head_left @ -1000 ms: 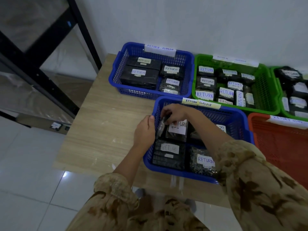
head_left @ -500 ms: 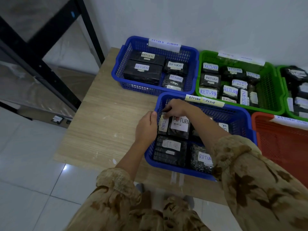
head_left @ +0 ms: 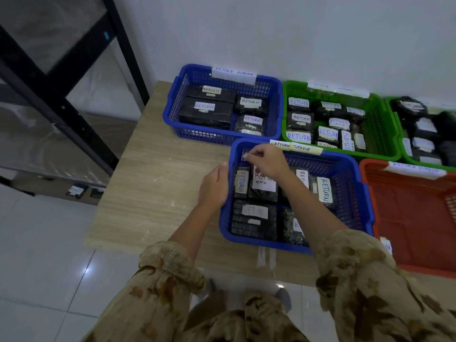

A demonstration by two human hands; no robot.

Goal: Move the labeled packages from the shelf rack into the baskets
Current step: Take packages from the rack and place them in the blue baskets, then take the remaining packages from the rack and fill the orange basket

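Head view: my right hand (head_left: 267, 162) pinched above narrow package (head_left: 241, 181), left hand (head_left: 214, 187) against blue basket (head_left: 249, 240), grips unclear; I should seat it upright, label visible.

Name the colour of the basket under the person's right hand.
The basket is blue; the head view shows it best.

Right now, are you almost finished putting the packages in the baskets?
Partly. Done: the far blue basket, a green basket and the near blue basket hold labeled packages. In hand: a narrow package stands at the near blue basket's left wall, right hand just above it, left hand at that wall. Left: the orange basket looks nearly bare, and I can't tell what remains on the shelf rack.
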